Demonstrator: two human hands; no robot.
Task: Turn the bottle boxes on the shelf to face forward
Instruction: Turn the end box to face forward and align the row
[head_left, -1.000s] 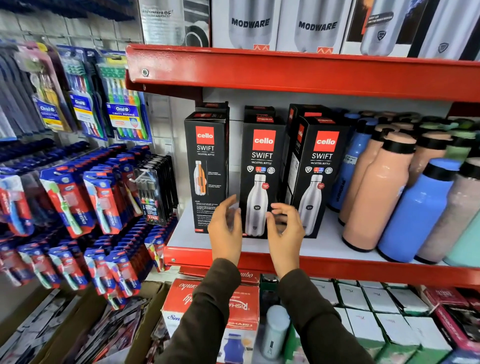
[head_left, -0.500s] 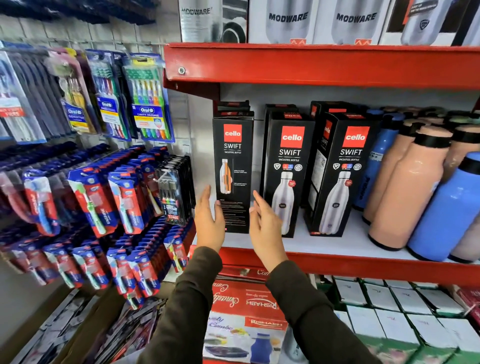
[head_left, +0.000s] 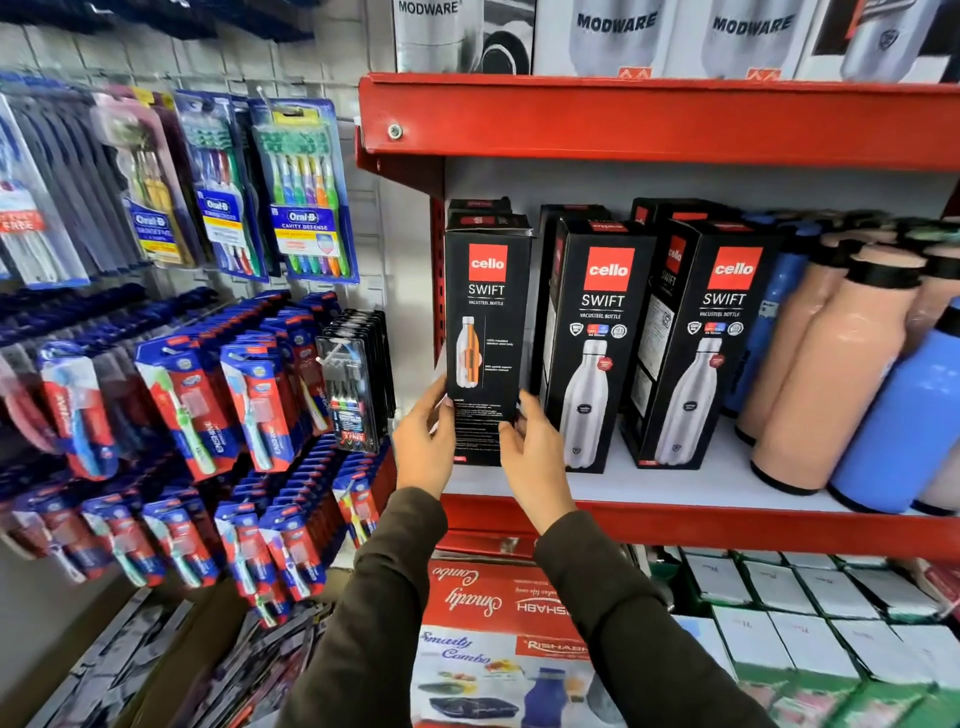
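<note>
"cello swift vacusteel bottle" is printed on the three black boxes (head_left: 488, 332) (head_left: 597, 343) (head_left: 711, 338) at the shelf's front edge. "modware" is read on the white boxes (head_left: 675, 36) on the shelf above, "oral-b cavity defense" on a toothbrush pack (head_left: 306, 197), "smarty combo" and "rishabh" on a red box (head_left: 498, 634) below.

Both dark-sleeved arms reach forward, left hand (head_left: 423, 441) and right hand (head_left: 535, 457) facing, fingers (head_left: 511, 434) spread, curled.
</note>
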